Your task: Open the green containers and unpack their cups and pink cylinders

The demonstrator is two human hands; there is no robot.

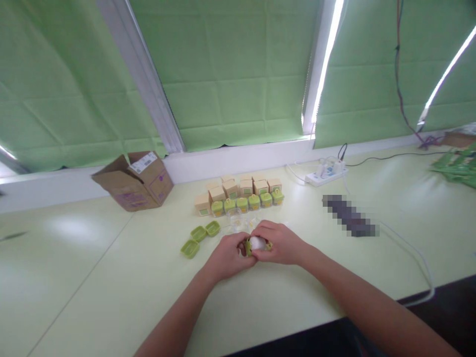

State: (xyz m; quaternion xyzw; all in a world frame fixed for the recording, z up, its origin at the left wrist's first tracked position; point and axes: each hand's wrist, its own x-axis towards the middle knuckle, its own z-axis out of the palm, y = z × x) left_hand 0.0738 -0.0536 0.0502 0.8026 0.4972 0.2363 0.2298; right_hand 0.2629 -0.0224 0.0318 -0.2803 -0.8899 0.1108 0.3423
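Small green-and-white piece [258,243]: held above the table [267,297], between both hands, just short of the clear cups [238,224].
Left hand [228,255]: fingers curled, gripping the green side.
Right hand [280,243]: fingers closed around the white part.
Risk: a loosened fingertip grip could drop the piece – and a forward slip of the knuckles might topple the cups or nudge the row of green-lidded tubs [242,205].
Small boxes [246,187]: green labels, too small to read.
Cardboard box [136,186]: white label, purple print – unreadable; no brand legible.
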